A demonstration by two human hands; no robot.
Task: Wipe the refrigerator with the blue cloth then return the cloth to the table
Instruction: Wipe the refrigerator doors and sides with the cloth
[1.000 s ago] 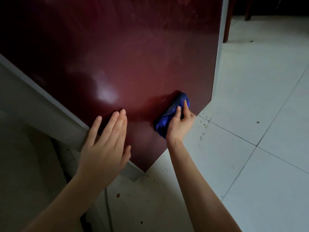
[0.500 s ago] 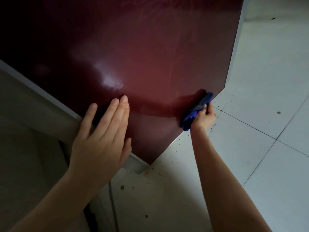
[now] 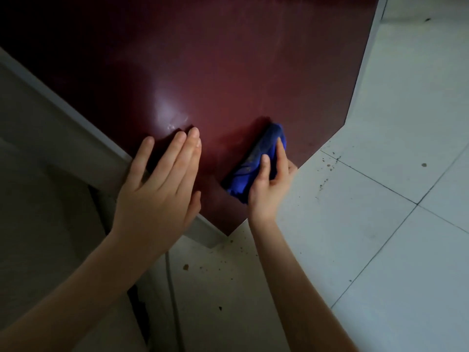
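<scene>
The refrigerator's glossy dark red door fills the upper part of the view, seen from above, with a pale grey edge down its left side. My right hand presses a bunched blue cloth against the door's lower part, near the bottom corner. My left hand lies flat on the door at its lower left edge, fingers together and stretched, holding nothing. The table is not in view.
White floor tiles with dark grout lines spread to the right and below, speckled with dark crumbs near the door's bottom corner. A pale wall or cabinet side stands at the left, with a thin cable running down the floor.
My right hand has slid the blue cloth back left and down from the door's right edge toward its bottom corner. My left hand has stayed flat on the door.
</scene>
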